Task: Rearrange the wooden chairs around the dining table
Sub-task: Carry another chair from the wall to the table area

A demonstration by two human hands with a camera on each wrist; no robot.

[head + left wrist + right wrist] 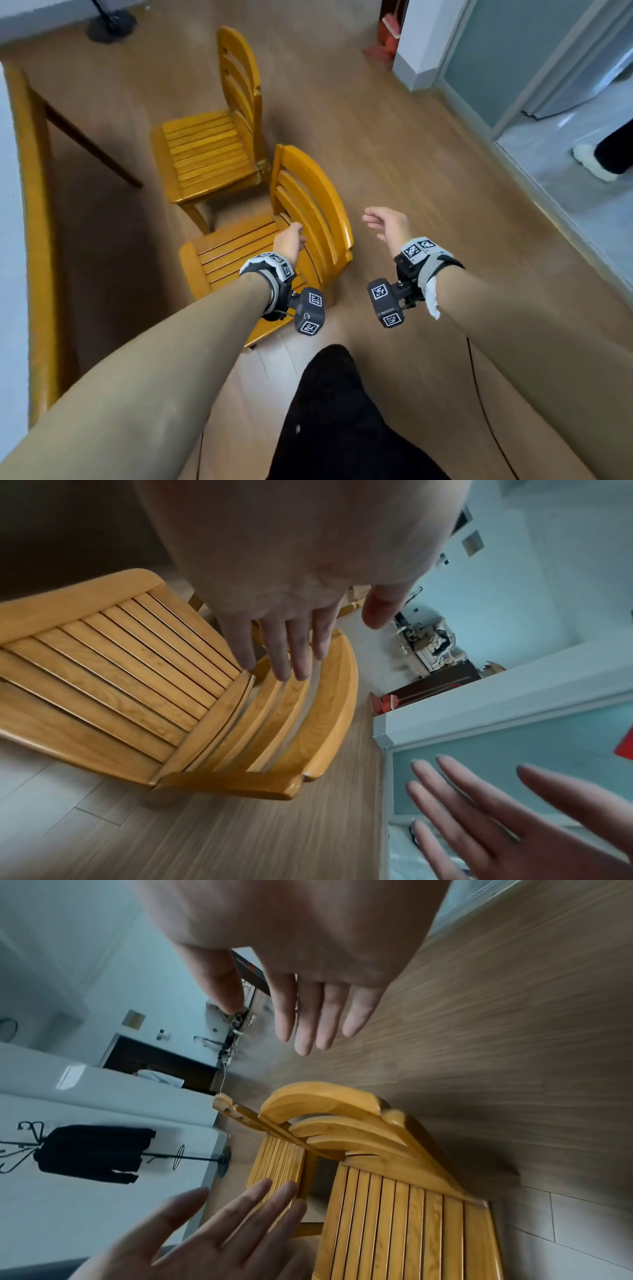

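Two yellow wooden slatted chairs stand on the floor right of the dining table [34,212]. The near chair [239,250] has its curved backrest [315,198] toward the right. The far chair [205,154] stands just behind it, its back also on the right. My left hand [291,240] hovers over the near chair's seat beside the backrest, fingers straight, touching nothing; the left wrist view shows its fingers [284,647] above the back slats. My right hand [383,222] hangs in the air right of the backrest, open and empty, fingers [308,1015] spread.
The table's wooden edge and a dark leg [92,147] run along the left. A sliding glass door [513,61] and a person's white slipper [592,164] are at the right. A coat stand base [109,24] sits far left; a red broom [387,37] leans at the back.
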